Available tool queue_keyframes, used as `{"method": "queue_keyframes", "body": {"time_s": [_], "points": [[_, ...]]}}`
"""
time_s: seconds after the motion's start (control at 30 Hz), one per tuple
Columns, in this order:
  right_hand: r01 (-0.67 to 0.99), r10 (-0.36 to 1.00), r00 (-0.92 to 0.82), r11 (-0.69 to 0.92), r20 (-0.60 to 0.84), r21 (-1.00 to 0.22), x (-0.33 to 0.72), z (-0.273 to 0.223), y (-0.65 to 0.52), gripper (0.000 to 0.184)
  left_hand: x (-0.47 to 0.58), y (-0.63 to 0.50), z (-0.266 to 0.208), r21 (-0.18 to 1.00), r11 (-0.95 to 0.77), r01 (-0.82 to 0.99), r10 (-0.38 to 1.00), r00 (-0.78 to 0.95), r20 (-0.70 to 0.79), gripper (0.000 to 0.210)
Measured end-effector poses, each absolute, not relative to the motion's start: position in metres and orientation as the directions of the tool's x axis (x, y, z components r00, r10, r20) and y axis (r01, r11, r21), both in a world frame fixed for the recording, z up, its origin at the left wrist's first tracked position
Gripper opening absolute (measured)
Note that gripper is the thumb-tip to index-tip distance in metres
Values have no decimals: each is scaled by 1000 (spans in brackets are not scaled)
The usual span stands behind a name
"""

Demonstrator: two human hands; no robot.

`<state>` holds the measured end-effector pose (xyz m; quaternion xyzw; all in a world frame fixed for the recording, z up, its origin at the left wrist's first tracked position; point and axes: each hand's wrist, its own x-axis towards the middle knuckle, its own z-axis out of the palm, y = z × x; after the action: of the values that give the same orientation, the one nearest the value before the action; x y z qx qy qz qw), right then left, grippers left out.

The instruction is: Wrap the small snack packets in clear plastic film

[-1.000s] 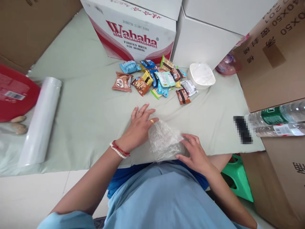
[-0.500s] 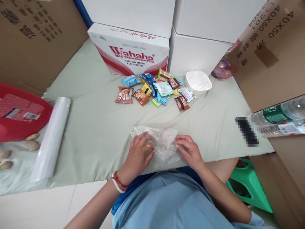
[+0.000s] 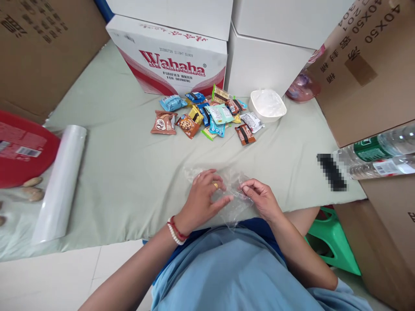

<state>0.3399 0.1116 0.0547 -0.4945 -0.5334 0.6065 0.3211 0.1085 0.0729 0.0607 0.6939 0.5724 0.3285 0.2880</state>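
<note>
A crumpled clear plastic bag [image 3: 231, 211] lies at the table's front edge, under and between both hands. My left hand [image 3: 207, 196] rests over its left part, fingers apart, thumb stretched to the right. At the bag's right side, my right hand [image 3: 261, 198] pinches the film between thumb and forefinger. Beyond the hands sits a loose pile of wrapped snacks [image 3: 220, 114], among them a brown biscuit packet [image 3: 164, 122]. Right of the pile stands a white plastic tub [image 3: 267, 106] with thin film inside it.
A white water carton [image 3: 175, 65] and plain white boxes [image 3: 269, 60] stand behind the snacks. On the left are a roll of clear bags [image 3: 60, 185] and a red package [image 3: 24, 151]. Plastic bottles [image 3: 372, 149] lie right; a green stool [image 3: 337, 242] stands below.
My left hand has moved right across the bag and its thumb has spread. My right hand has closed into a pinch on the film. The bag looks flatter and more spread out.
</note>
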Motion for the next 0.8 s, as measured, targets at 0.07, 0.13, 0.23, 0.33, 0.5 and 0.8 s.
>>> {"method": "queue_keyframes", "body": {"time_s": [0.07, 0.13, 0.23, 0.33, 0.5, 0.8], "points": [[126, 927, -271, -232, -258, -965, 342, 56, 114, 40, 112, 81, 63, 808, -144, 571, 989, 51, 140, 42], [109, 944, -214, -232, -251, -967, 346, 56, 117, 39, 107, 86, 69, 825, -89, 558, 990, -42, 136, 44], [94, 958, -150, -232, -244, -968, 352, 55, 124, 41, 88, 86, 78, 777, -47, 628, 975, -140, 172, 40], [108, 961, -107, -244, -256, -964, 358, 52, 129, 42, 67, 77, 83, 705, 33, 708, 955, -231, 187, 39], [238, 955, -99, -250, -280, -938, 372, 40, 139, 39, 43, 67, 80, 748, 289, 597, 951, -270, -151, 50], [591, 839, -543, 401, 22, -700, 383, 49, 155, 58, 38, 74, 62, 759, 503, 413, 863, -189, -469, 49]]}}
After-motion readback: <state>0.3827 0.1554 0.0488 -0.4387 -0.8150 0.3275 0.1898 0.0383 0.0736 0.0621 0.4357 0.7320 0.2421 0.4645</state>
